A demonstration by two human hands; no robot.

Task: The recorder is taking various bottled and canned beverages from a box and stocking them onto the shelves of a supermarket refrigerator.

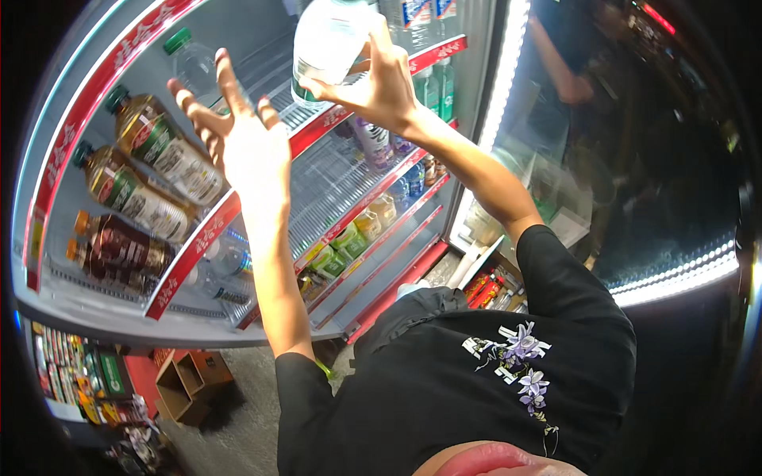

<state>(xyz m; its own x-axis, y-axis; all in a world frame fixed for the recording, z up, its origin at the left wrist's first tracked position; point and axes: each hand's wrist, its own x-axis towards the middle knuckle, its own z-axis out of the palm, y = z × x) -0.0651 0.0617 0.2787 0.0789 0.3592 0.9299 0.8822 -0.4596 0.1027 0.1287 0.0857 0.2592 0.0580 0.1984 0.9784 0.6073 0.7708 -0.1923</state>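
My right hand point(379, 94) is closed around a large clear plastic bottle point(329, 47), which is washed out by glare and runs past the upper edge. Its lower end hangs close to the wire shelf's red front strip point(317, 131). To the left, my left hand point(242, 139) is raised with its fingers spread. Behind those fingers a clear bottle with a green cap point(190, 63) lies tilted in the picture; whether the fingers touch it I cannot tell. Beside that hand, a large bottle of amber drink point(163, 147) stands in the door-side rack.
More amber bottles point(131, 194) and dark brown bottles with orange caps point(119, 242) fill the rack at left. Lower shelves hold green-labelled drinks point(341, 247) and purple-labelled bottles point(373, 143). A glass door point(603, 159) stands at right. An open cardboard box point(190, 385) sits on the floor.
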